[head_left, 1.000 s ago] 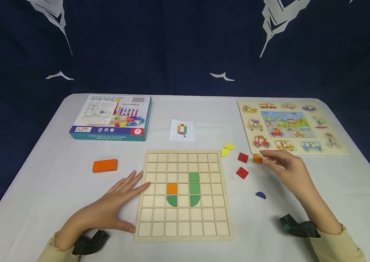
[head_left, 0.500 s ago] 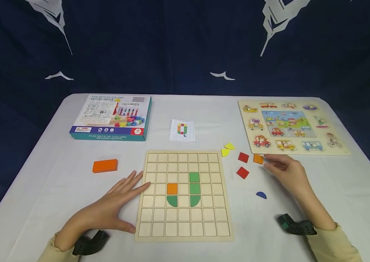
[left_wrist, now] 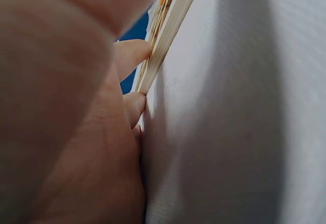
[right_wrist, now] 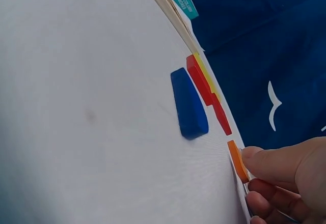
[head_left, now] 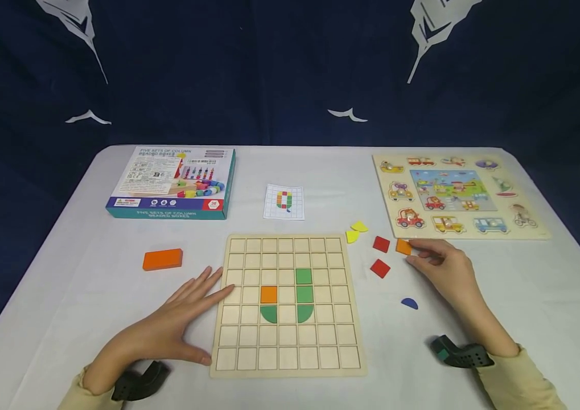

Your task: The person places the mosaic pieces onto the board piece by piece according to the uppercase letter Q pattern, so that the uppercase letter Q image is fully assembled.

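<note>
Orange tile (head_left: 403, 246) is being pinched at its edge by the right hand (head_left: 446, 272); the left hand (head_left: 169, 326) is resting wide against the board (head_left: 287, 306), probably to steady it.

On the left there is a printed box (head_left: 169, 182), on the right a vehicle puzzle (head_left: 451, 191); behind hangs blue cloth (head_left: 249, 74).

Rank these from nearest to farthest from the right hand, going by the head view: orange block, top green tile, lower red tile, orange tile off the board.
1. Orange tile: at the right hand's fingertips.
2. Lower red tile: just left of it, on the table.
3. Top green tile: further left, in the board.
4. Orange block: far left, beyond the board.
</note>
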Available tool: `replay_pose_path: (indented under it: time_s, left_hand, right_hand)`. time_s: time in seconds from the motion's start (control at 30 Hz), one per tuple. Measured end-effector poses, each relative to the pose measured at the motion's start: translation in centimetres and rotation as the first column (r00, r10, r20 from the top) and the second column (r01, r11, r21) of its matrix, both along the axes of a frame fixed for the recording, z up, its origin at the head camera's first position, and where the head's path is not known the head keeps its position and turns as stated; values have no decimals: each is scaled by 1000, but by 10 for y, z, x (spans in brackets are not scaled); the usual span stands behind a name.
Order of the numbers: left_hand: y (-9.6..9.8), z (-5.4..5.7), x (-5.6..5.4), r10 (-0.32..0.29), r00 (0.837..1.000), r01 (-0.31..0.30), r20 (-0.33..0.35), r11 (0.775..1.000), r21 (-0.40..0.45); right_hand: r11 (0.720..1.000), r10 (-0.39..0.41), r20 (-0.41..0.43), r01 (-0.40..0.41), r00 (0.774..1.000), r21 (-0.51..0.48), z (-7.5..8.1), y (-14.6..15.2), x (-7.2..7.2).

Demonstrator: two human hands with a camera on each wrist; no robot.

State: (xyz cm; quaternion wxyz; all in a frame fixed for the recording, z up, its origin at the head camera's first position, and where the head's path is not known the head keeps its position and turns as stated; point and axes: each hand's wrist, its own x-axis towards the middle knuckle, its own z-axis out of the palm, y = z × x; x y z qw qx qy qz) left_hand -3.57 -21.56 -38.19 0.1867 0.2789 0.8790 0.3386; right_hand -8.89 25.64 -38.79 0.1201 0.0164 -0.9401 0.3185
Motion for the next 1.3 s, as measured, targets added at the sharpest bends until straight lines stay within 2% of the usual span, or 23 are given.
replay_pose_path:
  time_s: [0.4, 0.8, 0.9, 1.03, 1.17, 1.3]
  left_hand:
    - [-1, 0, 0, -2, 1000, 2, 13, 1000, -5]
    - [0, 1, 1, -15, 1000, 15, 3, 1000, 10]
    - [-1, -1, 1, -20, 1000, 20, -3, 1000, 2]
    - [-1, -1, 1, -23, 1000, 23, -6, 1000, -13]
    - [-1, -1, 1, -20, 1000, 20, -2, 1000, -16]
    - [-1, 0, 1, -18, 1000, 18, -2, 1000, -12]
  right_hand:
    - [999, -6, -30, 8, 1000, 41, -4, -5, -2]
    - [997, -11, -57, 15, 998, 80, 1, -16, -3]
    - [996, -13, -48, 17, 999, 89, 3, -16, -1]
    - [998, -15, -16, 16, 1000, 54, 8, -11, 0]
    - [1000, 17, -48, -16, 999, 16, 2, -1, -11]
    - [993, 108, -126, -112, 986, -24, -5, -3, -30]
